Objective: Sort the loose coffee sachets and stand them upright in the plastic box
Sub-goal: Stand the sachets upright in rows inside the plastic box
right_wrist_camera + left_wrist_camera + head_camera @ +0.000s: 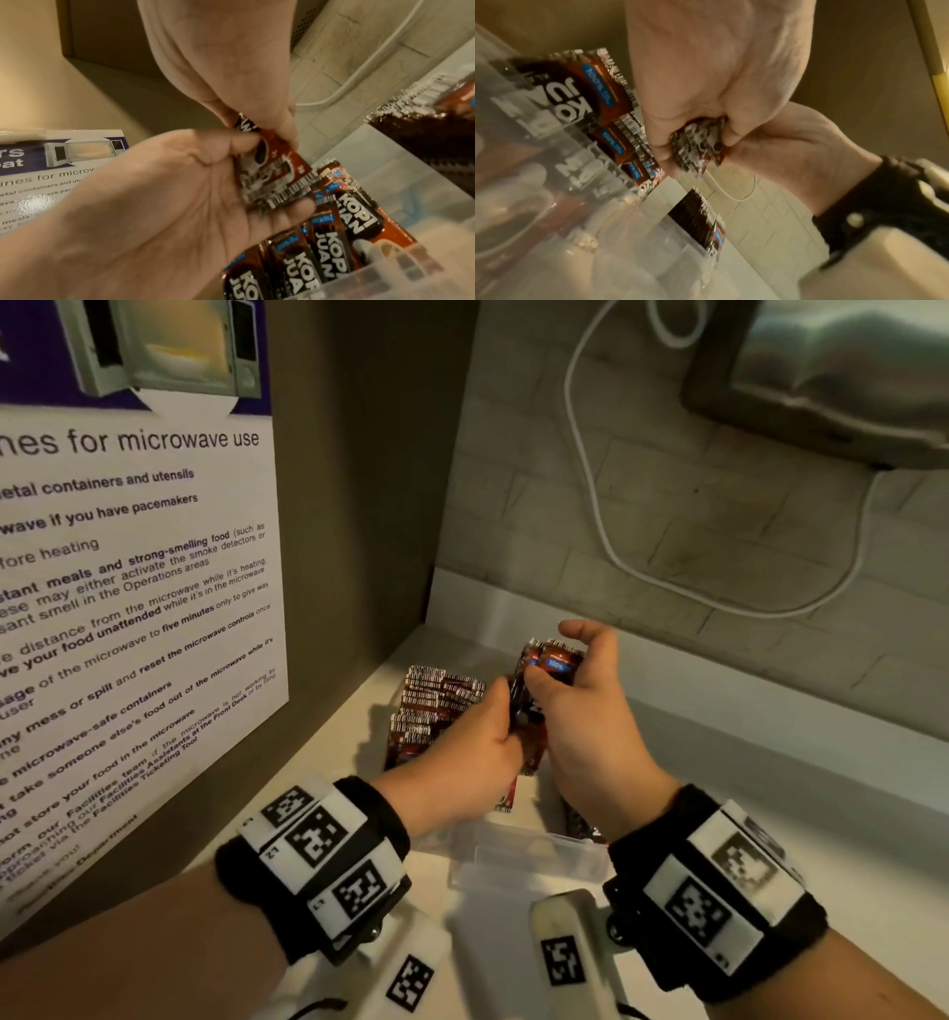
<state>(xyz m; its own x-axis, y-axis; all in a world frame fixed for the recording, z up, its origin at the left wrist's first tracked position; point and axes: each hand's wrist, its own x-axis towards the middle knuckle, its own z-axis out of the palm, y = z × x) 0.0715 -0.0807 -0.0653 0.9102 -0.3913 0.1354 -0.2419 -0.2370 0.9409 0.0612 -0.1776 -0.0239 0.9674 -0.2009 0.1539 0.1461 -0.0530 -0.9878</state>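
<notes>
Hands (518,711) both gripping sachet bundle (549,660), wrist views show upright sachets (321,249) in plastic box (534,857)

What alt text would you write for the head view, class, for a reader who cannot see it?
Two bare hands, left hand and right hand, together grip a bundle of red-brown coffee sachets above a clear plastic box. More sachets stand upright behind, beside a white microwave notice.

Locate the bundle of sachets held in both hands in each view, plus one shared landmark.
Head: the held sachet bundle is at centre, between left hand and right hand.
Left wrist: centre, its end pokes out of the fists.
Right wrist: centre, pinched above the palm.
Shared landmark: the white cable.
</notes>
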